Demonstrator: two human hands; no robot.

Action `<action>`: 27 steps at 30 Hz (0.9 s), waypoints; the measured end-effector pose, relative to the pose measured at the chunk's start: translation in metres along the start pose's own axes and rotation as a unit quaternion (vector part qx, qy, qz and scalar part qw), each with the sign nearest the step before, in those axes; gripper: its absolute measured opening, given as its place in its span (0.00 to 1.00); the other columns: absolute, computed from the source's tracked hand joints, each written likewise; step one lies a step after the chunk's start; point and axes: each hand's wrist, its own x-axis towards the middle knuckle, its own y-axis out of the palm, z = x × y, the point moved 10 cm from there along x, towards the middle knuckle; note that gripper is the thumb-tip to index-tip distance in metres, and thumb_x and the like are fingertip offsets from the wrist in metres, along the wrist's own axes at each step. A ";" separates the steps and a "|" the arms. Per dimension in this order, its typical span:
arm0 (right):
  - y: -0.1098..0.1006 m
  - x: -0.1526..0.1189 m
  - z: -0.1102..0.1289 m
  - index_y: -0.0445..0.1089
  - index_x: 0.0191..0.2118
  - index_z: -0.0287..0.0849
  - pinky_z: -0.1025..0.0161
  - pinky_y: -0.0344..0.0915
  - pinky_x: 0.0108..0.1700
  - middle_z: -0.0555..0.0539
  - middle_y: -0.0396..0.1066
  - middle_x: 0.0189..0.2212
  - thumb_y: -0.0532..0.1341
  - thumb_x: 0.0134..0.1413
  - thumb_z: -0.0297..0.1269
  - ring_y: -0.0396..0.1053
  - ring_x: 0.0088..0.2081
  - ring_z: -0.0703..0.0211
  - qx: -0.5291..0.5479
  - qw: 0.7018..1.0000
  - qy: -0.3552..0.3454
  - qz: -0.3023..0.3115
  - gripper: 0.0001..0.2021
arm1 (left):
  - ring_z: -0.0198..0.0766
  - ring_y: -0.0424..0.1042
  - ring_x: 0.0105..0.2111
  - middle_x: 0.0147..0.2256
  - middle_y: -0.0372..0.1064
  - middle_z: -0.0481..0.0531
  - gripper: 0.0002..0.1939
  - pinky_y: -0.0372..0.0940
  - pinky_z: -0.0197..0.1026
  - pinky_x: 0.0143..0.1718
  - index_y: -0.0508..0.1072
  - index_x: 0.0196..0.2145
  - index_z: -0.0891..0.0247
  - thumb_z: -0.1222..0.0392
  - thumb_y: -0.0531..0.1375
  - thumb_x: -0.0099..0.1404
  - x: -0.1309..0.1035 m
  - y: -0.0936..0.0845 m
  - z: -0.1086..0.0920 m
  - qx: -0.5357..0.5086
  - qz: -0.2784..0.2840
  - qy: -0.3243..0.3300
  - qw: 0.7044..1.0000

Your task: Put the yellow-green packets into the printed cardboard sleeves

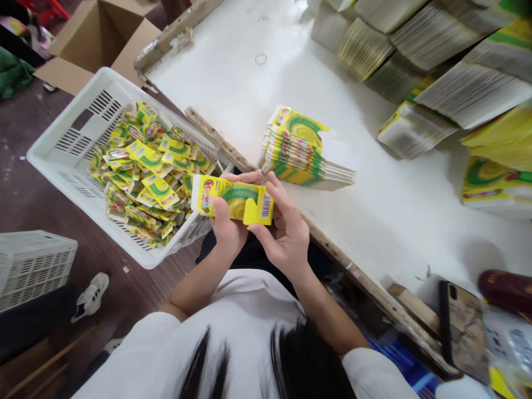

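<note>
A small yellow-and-green box (233, 200) is held in both hands above the table's near edge. My left hand (230, 221) grips its left part, thumb on the printed face. My right hand (286, 230) holds its right end beside the barcode, where a rounded yellow flap sticks out. Just beyond, on the white table (233, 83), leans a row of flattened boxes (295, 147) of the same print. To the left, a white plastic basket (45, 144) holds a heap of similar boxes (153, 166).
Stacks of flat cartons (440, 61) fill the far right of the table. A phone (465, 327), a wooden block (415, 310) and a dark red bottle (507, 291) lie at lower right. An open cardboard box (95, 41) stands behind the basket; another person's shoe (93, 295) shows at left.
</note>
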 end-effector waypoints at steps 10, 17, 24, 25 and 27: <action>-0.001 0.009 0.015 0.76 0.53 0.53 0.43 0.74 0.60 0.43 0.60 0.71 0.65 0.65 0.41 0.66 0.67 0.41 -0.077 0.994 -0.066 0.027 0.13 | 0.49 0.76 0.56 0.41 0.79 0.52 0.31 0.73 0.49 0.56 0.75 0.40 0.53 0.23 0.59 0.60 0.001 0.001 0.001 0.003 -0.008 -0.020 1.000; 0.002 0.009 0.006 0.74 0.56 0.51 0.42 0.70 0.64 0.40 0.62 0.70 0.64 0.66 0.41 0.65 0.68 0.42 -0.109 0.991 -0.048 0.066 0.15 | 0.48 0.77 0.54 0.40 0.79 0.53 0.34 0.73 0.48 0.53 0.74 0.43 0.54 0.22 0.56 0.60 0.004 -0.009 0.006 0.033 -0.047 -0.046 0.997; 0.005 0.013 0.002 0.74 0.51 0.48 0.45 0.71 0.63 0.37 0.68 0.66 0.66 0.63 0.38 0.70 0.65 0.44 -0.094 0.992 -0.026 0.075 0.11 | 0.47 0.78 0.53 0.41 0.79 0.52 0.31 0.72 0.47 0.56 0.75 0.42 0.55 0.26 0.63 0.58 0.001 -0.008 0.009 0.006 -0.028 -0.031 0.999; 0.005 0.014 -0.001 0.73 0.51 0.48 0.45 0.71 0.62 0.37 0.70 0.64 0.67 0.62 0.37 0.70 0.64 0.44 -0.078 0.995 -0.008 0.054 0.12 | 0.47 0.77 0.54 0.42 0.79 0.52 0.30 0.72 0.47 0.57 0.75 0.42 0.55 0.26 0.64 0.57 0.000 -0.006 0.011 0.001 -0.031 -0.028 0.999; 0.006 0.015 -0.009 0.68 0.52 0.47 0.45 0.72 0.61 0.37 0.72 0.61 0.69 0.58 0.38 0.72 0.63 0.44 -0.032 0.999 0.028 0.004 0.18 | 0.48 0.76 0.55 0.42 0.79 0.51 0.30 0.71 0.47 0.58 0.75 0.41 0.55 0.26 0.65 0.56 -0.001 -0.004 0.011 -0.006 -0.042 -0.017 0.999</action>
